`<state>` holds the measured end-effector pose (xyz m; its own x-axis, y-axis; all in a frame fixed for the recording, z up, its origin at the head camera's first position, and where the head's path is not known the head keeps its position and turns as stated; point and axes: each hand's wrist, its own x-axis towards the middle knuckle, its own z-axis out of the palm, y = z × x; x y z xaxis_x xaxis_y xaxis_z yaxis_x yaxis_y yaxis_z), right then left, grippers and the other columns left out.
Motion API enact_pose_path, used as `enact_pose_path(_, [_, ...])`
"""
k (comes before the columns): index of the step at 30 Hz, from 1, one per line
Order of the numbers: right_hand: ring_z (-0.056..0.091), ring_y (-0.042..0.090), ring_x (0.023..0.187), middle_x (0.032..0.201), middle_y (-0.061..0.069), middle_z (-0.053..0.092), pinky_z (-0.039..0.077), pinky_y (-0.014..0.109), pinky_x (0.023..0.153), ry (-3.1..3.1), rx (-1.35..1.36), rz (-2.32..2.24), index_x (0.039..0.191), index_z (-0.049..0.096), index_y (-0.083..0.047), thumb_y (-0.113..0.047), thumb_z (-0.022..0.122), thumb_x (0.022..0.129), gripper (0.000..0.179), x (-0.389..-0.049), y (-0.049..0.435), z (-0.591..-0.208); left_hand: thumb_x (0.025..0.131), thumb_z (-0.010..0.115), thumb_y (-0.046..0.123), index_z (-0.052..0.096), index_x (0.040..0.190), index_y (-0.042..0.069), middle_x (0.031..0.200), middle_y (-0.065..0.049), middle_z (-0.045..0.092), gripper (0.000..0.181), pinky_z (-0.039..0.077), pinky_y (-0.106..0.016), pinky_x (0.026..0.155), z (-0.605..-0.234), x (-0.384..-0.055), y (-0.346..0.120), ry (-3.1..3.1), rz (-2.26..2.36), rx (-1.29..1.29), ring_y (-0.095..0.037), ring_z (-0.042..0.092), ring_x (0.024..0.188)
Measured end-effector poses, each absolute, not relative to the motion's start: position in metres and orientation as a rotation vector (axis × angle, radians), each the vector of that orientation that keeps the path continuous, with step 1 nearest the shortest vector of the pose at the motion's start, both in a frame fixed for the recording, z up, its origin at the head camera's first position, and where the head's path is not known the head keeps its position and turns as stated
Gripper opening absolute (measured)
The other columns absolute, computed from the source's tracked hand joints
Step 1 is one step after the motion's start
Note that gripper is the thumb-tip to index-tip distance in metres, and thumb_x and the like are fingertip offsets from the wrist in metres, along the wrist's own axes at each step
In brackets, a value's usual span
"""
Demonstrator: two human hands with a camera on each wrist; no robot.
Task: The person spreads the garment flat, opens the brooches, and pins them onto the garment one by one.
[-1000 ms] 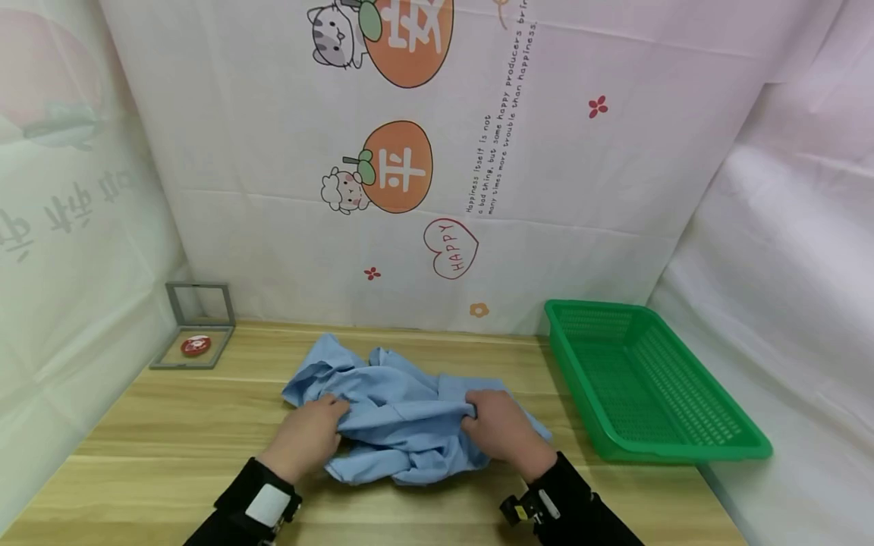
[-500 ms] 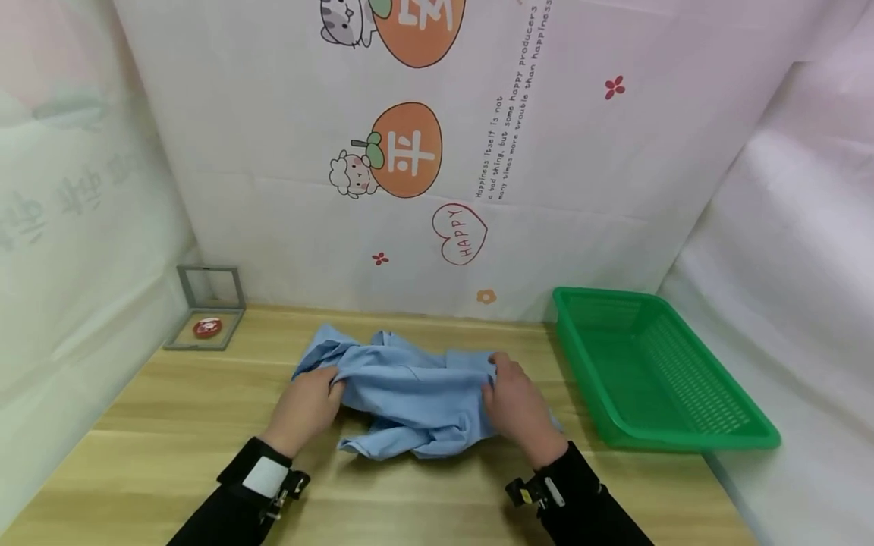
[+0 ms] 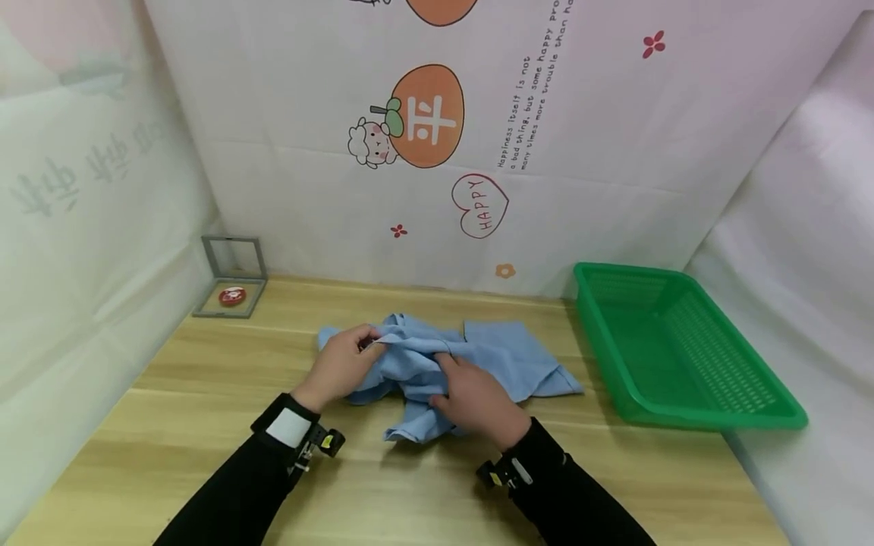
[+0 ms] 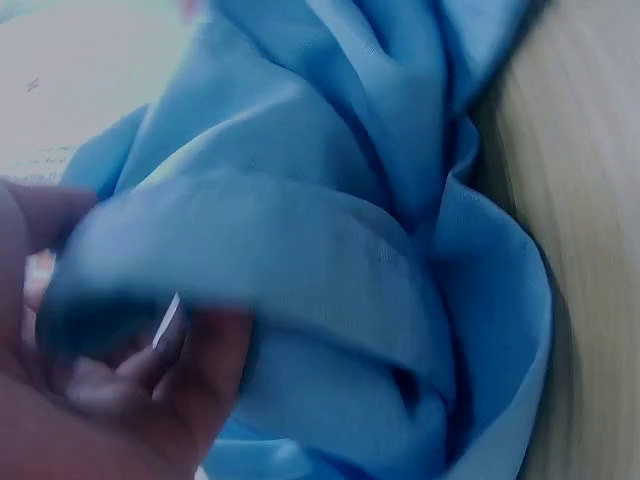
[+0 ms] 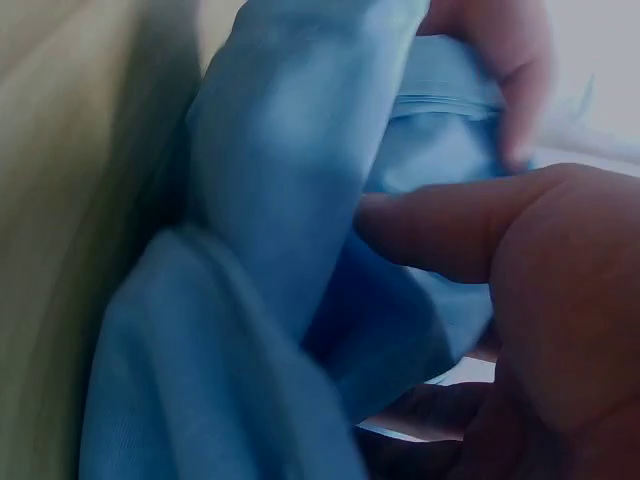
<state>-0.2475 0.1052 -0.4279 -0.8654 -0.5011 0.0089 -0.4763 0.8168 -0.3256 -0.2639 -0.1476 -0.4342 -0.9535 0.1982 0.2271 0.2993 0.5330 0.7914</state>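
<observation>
Leaving the right part of the crumpled light-blue fabric cloth point(image 3: 414, 369), the right hand point(image 3: 478, 398) now touches its middle, nearer to the left hand point(image 3: 340, 369). The left hand holds a fold between thumb and fingers; the right has thumb and fingers somewhat apart, and I cannot tell whether it grips. The cloth lies on the pale wood-grain worktop point(image 3: 399, 489). Its right part is now uncovered and flatter, so I judge that the work shifts to the middle, which stays bunched.

Head view: from above, facing forward-down. Wrist views: close, blurred, both apparently sharing blue cloth point(image 4: 300, 250).
</observation>
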Motion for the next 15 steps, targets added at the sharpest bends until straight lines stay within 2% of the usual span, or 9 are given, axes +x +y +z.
enact_pose_path(2, [0.059, 0.034, 0.113, 0.131, 0.024, 0.055, 0.05, 0.046, 0.089, 2.901, -0.742, -0.466, 0.148, 0.039, 0.002, -0.029, 0.066, 0.098, 0.064, -0.252, 0.105, -0.43, 0.102, 0.056, 0.02, 0.063, 0.128, 0.009, 0.099, -0.003, 0.064, 0.029, 0.049, -0.037, 0.072, -0.432, -0.262, -0.15, -2.601, -1.597, -0.511, -0.019, 0.06, 0.084])
enact_pose_path(5, [0.061, 0.034, 0.108, 0.126, 0.025, 0.057, 0.051, 0.047, 0.086, 2.922, -0.708, -0.452, 0.144, 0.041, 0.006, -0.024, 0.061, 0.101, 0.057, -0.255, 0.104, -0.43, 0.096, 0.05, 0.001, 0.046, 0.146, 0.005, 0.122, -0.013, 0.059, 0.051, 0.048, -0.045, 0.092, -0.43, -0.258, -0.155, -2.506, -1.871, -0.643, -0.028, 0.057, 0.112])
enact_pose_path(8, [0.065, 0.028, 0.085, 0.128, 0.026, 0.051, 0.053, 0.041, 0.071, 3.014, -0.718, -0.511, 0.145, 0.039, 0.003, -0.021, 0.064, 0.099, 0.057, -0.252, 0.101, -0.426, 0.083, 0.046, -0.011, 0.034, 0.152, 0.006, 0.133, -0.017, 0.052, 0.072, 0.042, -0.048, 0.102, -0.43, -0.253, -0.154, -2.482, -1.935, -0.751, -0.032, 0.05, 0.126])
enact_pose_path(12, [0.05, 0.012, 0.054, 0.142, 0.024, 0.038, 0.045, 0.03, 0.05, 3.124, -0.946, -0.677, 0.152, 0.038, -0.01, -0.017, 0.073, 0.092, 0.069, -0.248, 0.092, -0.419, 0.084, 0.05, -0.011, 0.036, 0.151, 0.002, 0.138, -0.019, 0.049, 0.07, 0.042, -0.044, 0.104, -0.432, -0.25, -0.144, -2.545, -1.756, -0.827, -0.031, 0.049, 0.129])
enact_pose_path(15, [0.044, 0.006, 0.053, 0.149, 0.019, 0.033, 0.04, 0.026, 0.051, 3.119, -1.161, -0.665, 0.146, 0.046, -0.015, -0.017, 0.075, 0.091, 0.063, -0.248, 0.086, -0.416, 0.088, 0.055, -0.008, 0.042, 0.147, -0.001, 0.141, -0.019, 0.048, 0.061, 0.044, -0.04, 0.102, -0.435, -0.249, -0.137, -2.572, -1.688, -0.863, -0.031, 0.051, 0.128])
